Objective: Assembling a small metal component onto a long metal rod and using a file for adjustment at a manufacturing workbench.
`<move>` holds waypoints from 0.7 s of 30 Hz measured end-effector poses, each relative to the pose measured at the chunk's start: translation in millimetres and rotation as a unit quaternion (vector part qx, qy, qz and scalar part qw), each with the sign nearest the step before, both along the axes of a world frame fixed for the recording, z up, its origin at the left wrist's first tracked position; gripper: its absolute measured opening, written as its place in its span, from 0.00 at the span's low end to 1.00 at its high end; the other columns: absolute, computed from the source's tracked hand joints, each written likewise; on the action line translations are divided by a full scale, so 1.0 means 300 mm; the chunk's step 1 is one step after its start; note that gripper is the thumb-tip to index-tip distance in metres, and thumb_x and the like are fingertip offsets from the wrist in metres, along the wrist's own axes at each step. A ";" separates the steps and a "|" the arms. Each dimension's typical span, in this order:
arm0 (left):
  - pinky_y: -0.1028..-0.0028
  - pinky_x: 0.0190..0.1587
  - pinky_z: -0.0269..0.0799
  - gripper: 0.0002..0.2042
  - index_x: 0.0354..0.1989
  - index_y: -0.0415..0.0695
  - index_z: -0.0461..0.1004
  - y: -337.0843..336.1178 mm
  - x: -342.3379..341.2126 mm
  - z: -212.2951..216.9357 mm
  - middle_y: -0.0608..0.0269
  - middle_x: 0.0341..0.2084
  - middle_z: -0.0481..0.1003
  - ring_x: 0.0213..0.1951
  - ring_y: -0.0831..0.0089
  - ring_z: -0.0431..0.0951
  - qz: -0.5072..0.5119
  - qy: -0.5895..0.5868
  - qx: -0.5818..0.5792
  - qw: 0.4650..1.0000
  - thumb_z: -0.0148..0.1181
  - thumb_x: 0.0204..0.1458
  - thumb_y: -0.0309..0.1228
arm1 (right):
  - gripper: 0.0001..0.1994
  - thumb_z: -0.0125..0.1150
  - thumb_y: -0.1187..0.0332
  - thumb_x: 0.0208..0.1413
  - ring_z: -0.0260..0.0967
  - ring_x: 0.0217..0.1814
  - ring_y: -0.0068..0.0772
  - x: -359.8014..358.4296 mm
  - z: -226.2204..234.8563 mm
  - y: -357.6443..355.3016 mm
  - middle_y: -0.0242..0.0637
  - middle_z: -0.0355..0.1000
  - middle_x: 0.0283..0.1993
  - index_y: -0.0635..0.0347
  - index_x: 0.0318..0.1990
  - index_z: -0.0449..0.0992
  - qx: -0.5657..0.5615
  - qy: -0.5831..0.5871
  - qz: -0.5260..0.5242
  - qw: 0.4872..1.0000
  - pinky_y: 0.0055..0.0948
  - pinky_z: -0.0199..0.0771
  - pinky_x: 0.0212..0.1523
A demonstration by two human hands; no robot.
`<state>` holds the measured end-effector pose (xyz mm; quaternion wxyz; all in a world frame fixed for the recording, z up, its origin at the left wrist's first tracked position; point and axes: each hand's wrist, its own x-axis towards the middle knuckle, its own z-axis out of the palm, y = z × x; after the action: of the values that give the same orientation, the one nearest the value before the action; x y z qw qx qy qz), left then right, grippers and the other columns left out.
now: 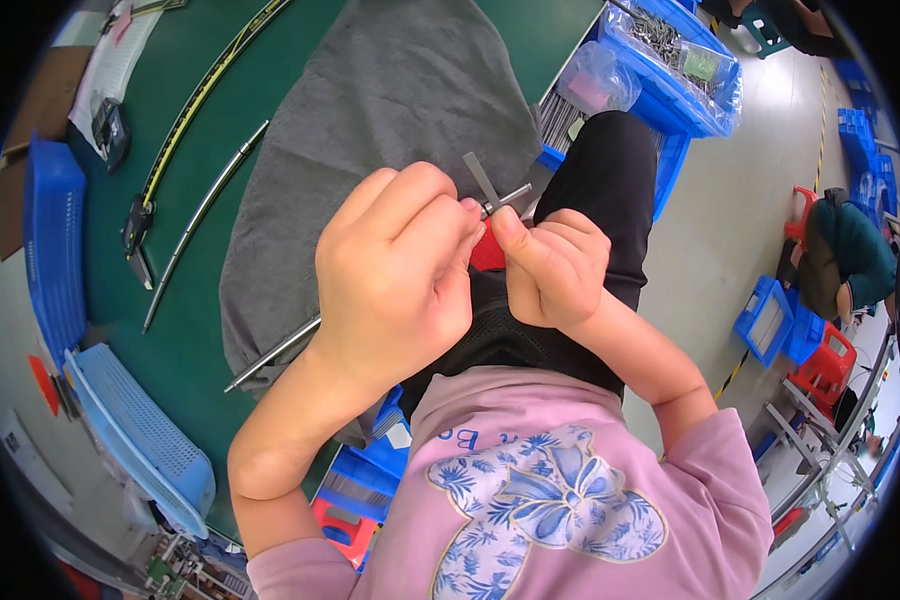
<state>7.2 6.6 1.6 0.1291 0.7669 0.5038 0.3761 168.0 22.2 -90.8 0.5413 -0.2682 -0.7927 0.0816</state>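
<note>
My left hand (pixel 395 265) is closed around a slim silver metal rod (pixel 515 194), whose end sticks out past the fingertips. Against that end, my right hand (pixel 555 262) pinches a thin flat metal strip (pixel 480 177) between thumb and fingers; the strip crosses the rod at an angle. A silver rod section (pixel 275 355) also shows below my left wrist, roughly in line with the end, though the hand hides the stretch between. Both hands are above a grey cloth (pixel 390 90) and my lap.
On the green table (pixel 200 160) lie another thin rod (pixel 205 215) and a long caliper-like tool (pixel 138 225) with a yellow scale. Blue baskets (pixel 55 230) line the left edge. A blue bin (pixel 670 65) of metal parts stands far right. A person (pixel 855 250) sits beyond the aisle.
</note>
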 end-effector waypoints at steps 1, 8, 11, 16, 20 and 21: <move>0.67 0.25 0.65 0.08 0.23 0.38 0.72 0.002 -0.003 0.000 0.61 0.23 0.68 0.24 0.62 0.68 0.003 0.003 0.000 1.000 0.63 0.35 0.16 | 0.24 0.59 0.83 0.35 0.55 0.13 0.27 0.011 -0.008 -0.001 0.29 0.58 0.17 0.69 0.47 0.76 -0.005 -0.020 0.026 0.999 0.26 0.54 0.18; 0.68 0.24 0.65 0.08 0.23 0.39 0.72 0.002 -0.002 -0.006 0.61 0.23 0.68 0.23 0.63 0.68 0.006 0.003 -0.008 1.000 0.64 0.35 0.16 | 0.24 0.58 0.85 0.37 0.59 0.15 0.31 0.014 -0.019 0.028 0.32 0.62 0.18 0.72 0.49 0.73 0.035 -0.041 0.052 0.997 0.27 0.62 0.20; 0.68 0.24 0.64 0.08 0.23 0.39 0.72 0.007 -0.003 -0.003 0.61 0.23 0.69 0.23 0.63 0.68 0.008 0.005 0.008 1.000 0.64 0.36 0.16 | 0.23 0.59 0.85 0.37 0.59 0.14 0.30 0.016 -0.050 0.006 0.32 0.62 0.18 0.73 0.48 0.73 0.030 -0.043 0.042 0.998 0.28 0.63 0.21; 0.68 0.24 0.65 0.08 0.22 0.39 0.71 0.005 -0.006 -0.003 0.61 0.23 0.69 0.23 0.63 0.69 0.009 0.010 -0.002 1.000 0.63 0.36 0.16 | 0.23 0.59 0.86 0.37 0.59 0.15 0.29 0.011 -0.024 0.026 0.32 0.63 0.18 0.75 0.47 0.73 0.052 -0.045 0.043 0.997 0.27 0.64 0.22; 0.68 0.25 0.65 0.08 0.22 0.39 0.71 0.004 -0.004 -0.001 0.61 0.23 0.69 0.23 0.62 0.70 0.014 -0.007 -0.006 1.000 0.64 0.36 0.16 | 0.22 0.59 0.87 0.37 0.59 0.15 0.29 0.020 -0.061 0.003 0.33 0.63 0.18 0.76 0.46 0.74 0.050 -0.048 0.040 0.997 0.26 0.63 0.20; 0.68 0.24 0.65 0.08 0.22 0.39 0.71 0.007 -0.003 -0.002 0.61 0.23 0.69 0.23 0.62 0.70 0.010 -0.007 -0.006 1.000 0.64 0.36 0.16 | 0.22 0.59 0.87 0.36 0.59 0.15 0.29 0.037 -0.086 0.000 0.33 0.63 0.19 0.76 0.46 0.74 0.054 -0.051 0.044 0.996 0.27 0.62 0.20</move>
<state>6.3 8.8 0.9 0.1335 0.7582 0.5128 0.3798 179.0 22.2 -116.6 0.5092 -0.2073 -0.8339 0.0489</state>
